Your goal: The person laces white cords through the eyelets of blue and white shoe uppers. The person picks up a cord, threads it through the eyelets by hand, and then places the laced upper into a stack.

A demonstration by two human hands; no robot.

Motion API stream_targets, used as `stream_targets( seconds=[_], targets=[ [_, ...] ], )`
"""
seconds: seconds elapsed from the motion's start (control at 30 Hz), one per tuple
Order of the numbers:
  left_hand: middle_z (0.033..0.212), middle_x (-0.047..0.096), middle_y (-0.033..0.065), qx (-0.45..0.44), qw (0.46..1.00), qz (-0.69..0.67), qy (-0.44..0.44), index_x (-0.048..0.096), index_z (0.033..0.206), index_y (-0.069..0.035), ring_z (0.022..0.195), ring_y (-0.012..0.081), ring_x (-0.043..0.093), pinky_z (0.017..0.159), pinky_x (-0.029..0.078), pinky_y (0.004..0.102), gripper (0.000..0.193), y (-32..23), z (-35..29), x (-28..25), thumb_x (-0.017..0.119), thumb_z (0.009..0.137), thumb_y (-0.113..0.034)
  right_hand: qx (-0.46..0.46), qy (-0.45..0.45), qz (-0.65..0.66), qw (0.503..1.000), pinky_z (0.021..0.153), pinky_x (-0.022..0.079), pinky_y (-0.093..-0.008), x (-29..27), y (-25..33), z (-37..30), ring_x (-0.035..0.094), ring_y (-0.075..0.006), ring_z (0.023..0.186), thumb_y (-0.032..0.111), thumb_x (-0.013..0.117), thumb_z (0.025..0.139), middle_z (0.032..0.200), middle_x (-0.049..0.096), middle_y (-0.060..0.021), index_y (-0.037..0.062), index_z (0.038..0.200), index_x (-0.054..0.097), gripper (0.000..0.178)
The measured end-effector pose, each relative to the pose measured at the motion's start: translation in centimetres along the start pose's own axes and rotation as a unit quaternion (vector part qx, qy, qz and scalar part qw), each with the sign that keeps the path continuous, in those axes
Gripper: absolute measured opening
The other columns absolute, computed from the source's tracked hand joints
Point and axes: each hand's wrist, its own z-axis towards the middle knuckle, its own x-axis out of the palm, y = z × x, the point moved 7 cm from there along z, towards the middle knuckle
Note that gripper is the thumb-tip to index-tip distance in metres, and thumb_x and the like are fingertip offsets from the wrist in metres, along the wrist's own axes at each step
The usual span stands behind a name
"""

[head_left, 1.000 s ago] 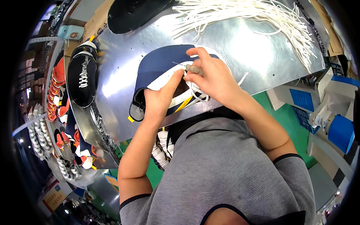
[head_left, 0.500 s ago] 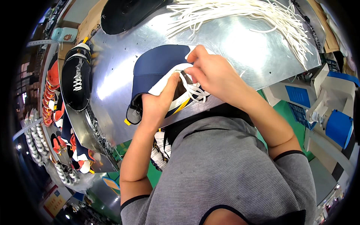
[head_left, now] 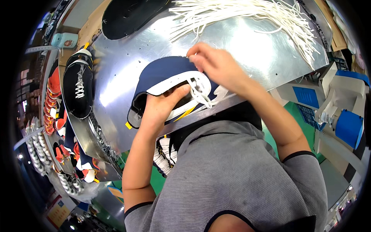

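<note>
A navy shoe upper [head_left: 160, 71] with a white eyelet band [head_left: 166, 83] lies near the front edge of the metal table. My left hand [head_left: 158, 108] grips its near side, the thumb reaching over the opening and the other fingers hidden. A white shoelace [head_left: 199, 94] hangs in loops at the right end of the band. Over that end my right hand [head_left: 220, 69] is held with fingers bent and drawn together, fingertips by the upper's far edge. Whatever those fingers pinch, if anything, does not show.
Loose white laces [head_left: 251, 9] are spread over the back of the metal table [head_left: 116, 73]. A black laced upper [head_left: 77, 91] stands at the left, a large black shoe-shaped piece [head_left: 127, 17] at the back. Blue bins [head_left: 349, 128] are at the right.
My right hand has moved off the eyelet band toward the upper's far edge. The band now lies flatter, its right end uncovered, and my left thumb sits farther over the opening.
</note>
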Motion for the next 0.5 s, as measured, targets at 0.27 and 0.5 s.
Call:
stream_targets(
  seconds=[0.27, 0.5],
  targets=[
    [0.102, 0.069, 0.0030, -0.021, 1.000, 0.008, -0.021, 0.068, 0.109, -0.002, 0.092, 0.0134, 0.062, 0.083, 0.048, 0.0271, 0.028, -0.1, 1.5, -1.1, 0.075, 0.083, -0.010, -0.023, -0.055, -0.132, 0.989, 0.068, 0.050, -0.0423, 1.9, -0.1, 0.1, 0.067, -0.0325, 0.076, 0.024, 0.054, 0.100, 0.081, 0.068, -0.0138, 0.0070, 0.113, 0.058, 0.023],
    [0.092, 0.052, 0.0029, 0.106, 0.822, -0.550, 0.102, 0.053, 0.096, -0.003, 0.069, 0.0124, 0.046, 0.070, 0.047, 0.0266, 0.019, -9.2, -8.5, -7.4, 0.061, 0.080, 0.004, 0.031, -0.113, -0.189, 0.975, 0.065, 0.051, -0.0463, 1.3, -1.4, 0.3, 0.067, -0.0360, 0.071, 0.025, 0.054, 0.099, 0.076, 0.069, -0.0151, 0.0078, 0.114, 0.056, 0.023]
  ],
)
